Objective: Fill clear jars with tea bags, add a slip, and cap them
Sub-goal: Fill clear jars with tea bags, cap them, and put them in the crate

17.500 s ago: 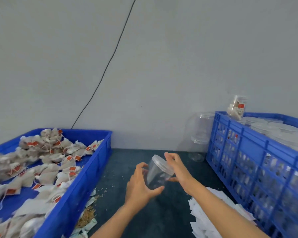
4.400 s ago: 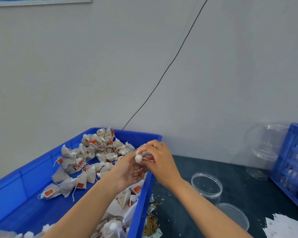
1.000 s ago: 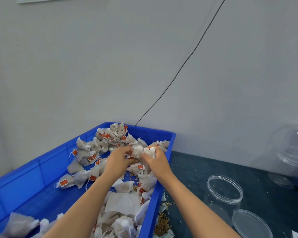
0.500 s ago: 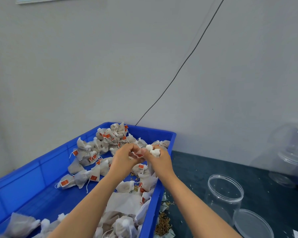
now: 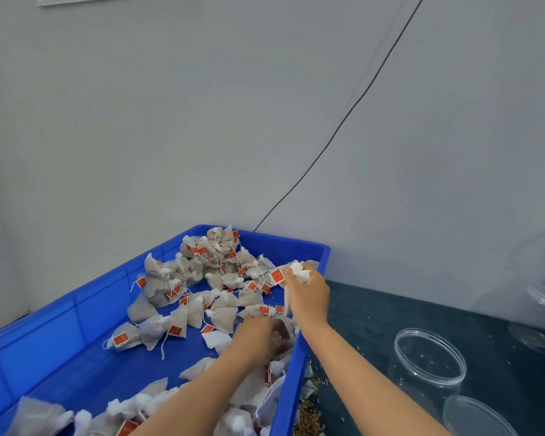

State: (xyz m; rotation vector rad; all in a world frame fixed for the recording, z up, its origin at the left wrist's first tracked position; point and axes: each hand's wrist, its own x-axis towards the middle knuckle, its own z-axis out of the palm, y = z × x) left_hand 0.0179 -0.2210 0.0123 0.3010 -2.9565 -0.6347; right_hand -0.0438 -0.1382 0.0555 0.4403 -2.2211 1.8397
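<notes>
While the right hand (image 5: 309,297) holds a bunch of tea bags (image 5: 299,272) in its curled fingers above the right edge of the blue tray (image 5: 76,313), the left hand (image 5: 258,338) reaches down among loose tea bags (image 5: 208,278) in the tray; its fingers are blurred, so I cannot tell their grip. An open clear jar (image 5: 428,369) stands on the dark table (image 5: 375,313) at the right, with its lid (image 5: 475,416) lying just beside it.

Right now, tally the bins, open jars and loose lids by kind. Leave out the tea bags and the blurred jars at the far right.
blue bin: 1
open clear jar: 1
loose clear lid: 1
Total: 3
</notes>
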